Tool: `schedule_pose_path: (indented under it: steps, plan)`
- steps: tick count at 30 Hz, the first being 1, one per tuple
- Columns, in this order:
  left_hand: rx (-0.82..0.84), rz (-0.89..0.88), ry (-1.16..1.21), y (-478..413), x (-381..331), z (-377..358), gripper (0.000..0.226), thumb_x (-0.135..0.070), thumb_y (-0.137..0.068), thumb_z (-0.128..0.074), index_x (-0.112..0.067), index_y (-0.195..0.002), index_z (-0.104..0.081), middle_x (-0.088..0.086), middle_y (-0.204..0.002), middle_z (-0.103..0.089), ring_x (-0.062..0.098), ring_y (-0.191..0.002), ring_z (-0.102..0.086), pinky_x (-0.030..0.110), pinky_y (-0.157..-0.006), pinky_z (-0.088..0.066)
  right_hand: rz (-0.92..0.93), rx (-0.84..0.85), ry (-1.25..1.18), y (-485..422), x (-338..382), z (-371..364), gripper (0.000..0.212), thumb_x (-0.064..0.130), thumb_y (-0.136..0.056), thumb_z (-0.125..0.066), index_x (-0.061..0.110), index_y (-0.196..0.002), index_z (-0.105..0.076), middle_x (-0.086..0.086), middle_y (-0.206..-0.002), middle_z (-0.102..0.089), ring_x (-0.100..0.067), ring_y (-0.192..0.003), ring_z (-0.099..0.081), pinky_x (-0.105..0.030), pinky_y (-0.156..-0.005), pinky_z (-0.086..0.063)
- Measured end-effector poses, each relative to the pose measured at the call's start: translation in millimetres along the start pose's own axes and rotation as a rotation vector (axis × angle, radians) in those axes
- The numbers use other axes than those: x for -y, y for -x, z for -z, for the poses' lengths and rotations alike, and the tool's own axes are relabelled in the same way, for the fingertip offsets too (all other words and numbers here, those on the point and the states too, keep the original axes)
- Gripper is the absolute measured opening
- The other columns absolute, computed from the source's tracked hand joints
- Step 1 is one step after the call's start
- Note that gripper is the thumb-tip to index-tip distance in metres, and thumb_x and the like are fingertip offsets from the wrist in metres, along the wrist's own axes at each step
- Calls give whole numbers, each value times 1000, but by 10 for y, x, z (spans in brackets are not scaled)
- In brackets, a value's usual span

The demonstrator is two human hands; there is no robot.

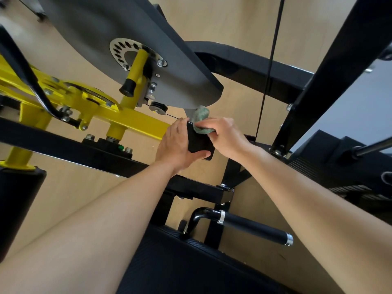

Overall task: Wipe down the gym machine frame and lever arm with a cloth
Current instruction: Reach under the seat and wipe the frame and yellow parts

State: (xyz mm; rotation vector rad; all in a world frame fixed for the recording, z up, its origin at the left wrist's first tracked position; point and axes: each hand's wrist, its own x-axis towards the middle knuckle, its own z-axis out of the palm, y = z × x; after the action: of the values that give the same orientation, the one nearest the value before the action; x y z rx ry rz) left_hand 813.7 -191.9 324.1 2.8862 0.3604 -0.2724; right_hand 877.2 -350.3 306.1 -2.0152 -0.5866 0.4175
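Note:
A green cloth (201,119) is bunched in my right hand (224,135) and pressed against the top of a black end block (198,143) of the lever arm. My left hand (177,145) wraps around that black block from the left, thumb underneath. The yellow lever arm (131,118) runs left from the block toward a yellow pivot. Just above the cloth hangs the lower tip of the grey cam plate (148,49). Black frame tubes (63,143) cross below and behind my hands.
A black diagonal frame post (331,66) and a thin cable (269,66) stand on the right. A padded black handle (254,228) with chrome ends sticks out below my arms. A black roller pad (17,204) is at the left edge. Tan floor lies beneath.

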Motion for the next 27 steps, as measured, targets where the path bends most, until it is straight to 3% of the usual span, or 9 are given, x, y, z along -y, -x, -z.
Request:
schedule_pose_path:
  steps: [8,13,17,20,23,27]
  plan:
    - [-26,-7,-11,18,-18,8,115,-65,-68,-82,-18,-155,-21,6,-158,-33,26,-145,-32,43,-118,-34,-38,12,91,368,-203,33,49,-7,-97,-52,13,-141,-57,-10,-145,-56,-26,-135,-52,-39,-112,-45]
    - [-40,55,-80,76,-83,14,117,-69,-71,-77,-21,-157,-14,11,-156,-25,31,-142,-27,45,-116,-32,-28,-41,102,306,21,75,47,0,-100,-51,23,-140,-55,-13,-130,-63,-27,-117,-62,-40,-95,-57]
    - [-17,94,7,128,-118,63,120,-64,-73,-78,-19,-159,-8,10,-152,-26,30,-139,-26,44,-111,-35,-18,-97,-38,247,252,-10,31,-4,-97,-50,18,-117,-56,-10,-122,-64,-25,-113,-62,-34,-87,-58]
    - [-61,86,205,248,-142,100,108,-46,-78,-77,-20,-159,-11,4,-157,-29,26,-144,-23,46,-116,-35,-42,-87,18,273,257,-26,28,0,-98,-54,18,-117,-66,-10,-124,-56,-22,-114,-53,-19,-85,-48]
    - [-220,-11,251,389,-160,166,91,-31,-83,-69,-26,-159,-19,-1,-159,-32,21,-148,-21,42,-117,-31,-37,-88,42,309,280,-16,35,1,-98,-56,20,-125,-68,-8,-131,-55,-24,-124,-51,-30,-104,-44]
    - [-322,-265,157,328,-196,198,58,-22,-93,-66,-18,-147,-48,0,-141,-57,20,-130,-47,37,-111,-41,47,-23,80,319,322,-4,49,-11,-92,-52,18,-128,-68,0,-136,-62,-20,-127,-51,-27,-108,-39]
